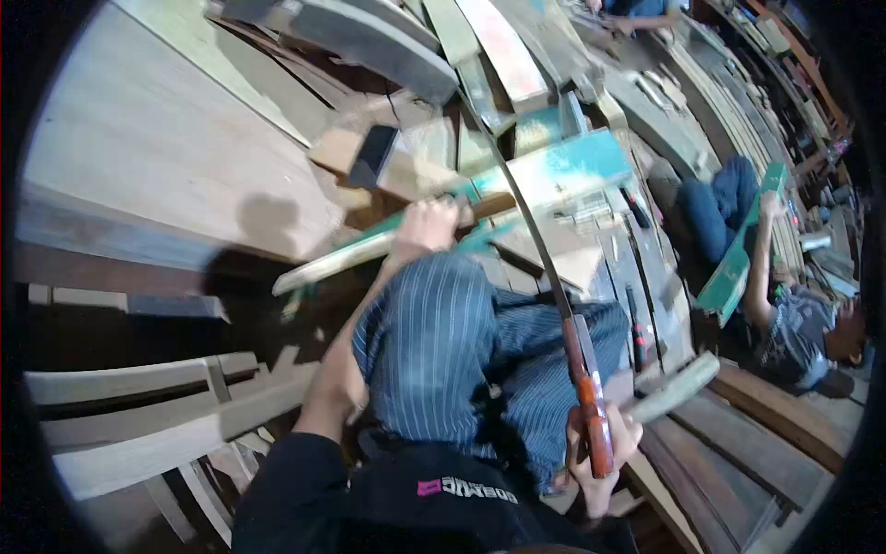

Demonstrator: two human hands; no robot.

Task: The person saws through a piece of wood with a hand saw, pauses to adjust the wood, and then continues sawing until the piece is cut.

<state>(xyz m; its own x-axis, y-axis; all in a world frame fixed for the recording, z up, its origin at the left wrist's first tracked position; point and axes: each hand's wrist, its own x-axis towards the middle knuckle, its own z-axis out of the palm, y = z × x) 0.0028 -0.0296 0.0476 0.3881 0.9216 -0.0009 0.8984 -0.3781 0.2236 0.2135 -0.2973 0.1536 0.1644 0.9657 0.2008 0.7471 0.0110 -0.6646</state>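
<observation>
Left of the painted plank (577, 171), the left hand (429, 224) closes over a green-edged strip (337, 261), likely steadying it — below the plank, the right hand (624, 434) grips 1 long-bladed tool (593, 420) by its handle, probably for control.

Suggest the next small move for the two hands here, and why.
I'd probably ease the long thin tool slightly left, stopping short of the left hand. That hand looks closed on the pale strip, while the right hand holds the tool's handle, and the shaft slants across to the right of the left hand. Which edge cuts, if any, I can't tell.
</observation>
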